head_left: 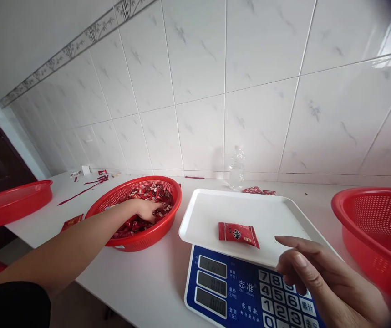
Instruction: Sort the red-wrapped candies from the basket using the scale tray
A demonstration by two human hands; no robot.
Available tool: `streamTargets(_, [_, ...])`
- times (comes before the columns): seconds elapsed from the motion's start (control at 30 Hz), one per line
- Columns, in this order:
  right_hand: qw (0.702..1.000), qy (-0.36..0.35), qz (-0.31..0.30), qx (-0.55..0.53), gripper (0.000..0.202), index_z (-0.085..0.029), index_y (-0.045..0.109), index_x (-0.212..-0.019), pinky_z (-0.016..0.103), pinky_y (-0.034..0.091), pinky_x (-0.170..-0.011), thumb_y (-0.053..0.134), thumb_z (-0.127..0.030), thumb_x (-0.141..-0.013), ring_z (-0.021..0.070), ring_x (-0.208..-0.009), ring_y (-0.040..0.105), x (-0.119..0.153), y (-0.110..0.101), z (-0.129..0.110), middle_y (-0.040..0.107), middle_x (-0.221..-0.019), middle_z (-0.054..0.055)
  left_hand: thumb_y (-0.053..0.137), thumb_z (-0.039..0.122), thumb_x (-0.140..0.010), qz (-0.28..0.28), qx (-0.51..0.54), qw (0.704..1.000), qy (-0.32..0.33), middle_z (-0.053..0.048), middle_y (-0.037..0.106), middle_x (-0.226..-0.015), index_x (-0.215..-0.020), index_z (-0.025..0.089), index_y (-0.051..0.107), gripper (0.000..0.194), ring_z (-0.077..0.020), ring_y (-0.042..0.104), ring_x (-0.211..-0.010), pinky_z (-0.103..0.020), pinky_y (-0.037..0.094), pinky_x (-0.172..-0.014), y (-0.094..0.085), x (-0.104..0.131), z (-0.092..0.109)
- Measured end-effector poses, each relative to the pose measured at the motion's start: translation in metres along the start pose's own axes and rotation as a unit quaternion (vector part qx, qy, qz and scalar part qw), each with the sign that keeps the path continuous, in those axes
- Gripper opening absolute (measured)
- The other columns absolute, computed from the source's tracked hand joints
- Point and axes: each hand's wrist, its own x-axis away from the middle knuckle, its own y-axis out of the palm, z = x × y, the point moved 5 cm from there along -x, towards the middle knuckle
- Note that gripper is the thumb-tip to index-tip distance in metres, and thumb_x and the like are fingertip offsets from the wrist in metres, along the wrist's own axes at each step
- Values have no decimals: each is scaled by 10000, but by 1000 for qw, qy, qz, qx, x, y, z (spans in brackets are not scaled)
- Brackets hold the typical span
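A red basket (pixel 137 241) on the table holds many small red packets, and my left hand (pixel 149 210) reaches down into them. Its fingertips are sunk among the packets, so what they hold is hidden. To the right, a single red packet (pixel 238 233) lies on the white tray (pixel 250 207) of a blue scale (pixel 246 282). My right hand (pixel 314 273) hovers over the scale's keypad and the tray's front right edge. Its index finger is stretched out, the other fingers loosely curled, with nothing in them.
Another red basket (pixel 373 237) stands at the right edge, and a shallow red basket (pixel 17 205) at the far left. A clear bottle (pixel 236 168) and flat red packets (pixel 252 190) are behind the tray. Dark red ribbon (pixel 86 189) lies at the back left.
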Motion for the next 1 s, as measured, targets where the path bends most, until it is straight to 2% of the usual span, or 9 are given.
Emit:
streamTargets(0.1, [1000,-6,1,11,356,-258,695,-1008,234,551,-482,567,-552,-855,159,-539,607,-1,1,1,643,-661,12,783,273,-445,-37,-13,999,-30,-131,730,-1080,-1281,231,597,857,-350,669,-917,-378,489,-772,8,-2,-3])
streamTargets(0.17, [1000,-12,3,17,355,-254,699,-992,231,550,-478,567,-553,-854,158,-529,604,-2,1,-1,642,-655,13,774,254,-459,-36,-9,999,-35,-127,724,-1098,-1308,238,565,875,-344,663,-940,-370,483,-784,13,-4,-3])
streamTargets(0.23, [1000,-16,1,23,354,-250,701,-974,229,552,-476,567,-554,-854,157,-517,604,-3,2,-4,641,-640,13,761,230,-489,-21,5,999,-31,-111,716,-1115,-1262,255,582,793,-327,655,-960,-360,474,-800,17,-5,-1])
streamTargets(0.3, [999,-20,-3,28,348,-248,701,-957,222,555,-484,565,-552,-857,157,-522,614,-4,3,-7,644,-634,12,750,208,-518,-2,26,999,-26,-92,716,-1089,-1126,260,636,620,-314,647,-962,-355,464,-809,17,-5,0])
streamTargets(0.43, [999,-28,0,36,347,-245,700,-941,217,559,-488,564,-553,-857,161,-533,627,-5,4,-12,652,-632,15,764,230,-540,49,74,996,-30,-72,704,-933,-876,229,628,363,-322,628,-941,-360,450,-787,0,4,0])
streamTargets(0.53, [999,-30,4,36,360,-243,702,-936,223,560,-487,559,-563,-855,165,-527,625,-3,3,-13,653,-629,19,758,348,-609,88,128,987,-29,-61,679,-884,-838,215,572,323,-302,623,-898,-342,452,-732,-19,16,4])
streamTargets(0.67, [999,-31,4,39,372,-245,704,-931,219,561,-488,557,-576,-850,160,-514,621,-2,1,-13,650,-622,15,716,439,-690,99,225,969,-16,-33,666,-840,-871,206,534,346,-218,629,-791,-299,461,-665,-34,26,12])
streamTargets(0.87, [998,-38,13,40,352,-251,709,-924,208,558,-482,564,-564,-852,154,-510,622,-2,0,-13,648,-616,10,818,276,-577,77,316,946,-11,16,644,-772,-948,205,515,485,-158,611,-685,-301,480,-645,-41,28,26])
streamTargets(1.0, [998,-39,16,38,363,-251,714,-912,219,560,-472,563,-575,-847,166,-512,637,-3,1,-17,664,-617,17,821,255,-585,64,351,934,13,14,641,-754,-905,196,535,433,-157,608,-681,-294,476,-621,-42,30,45])
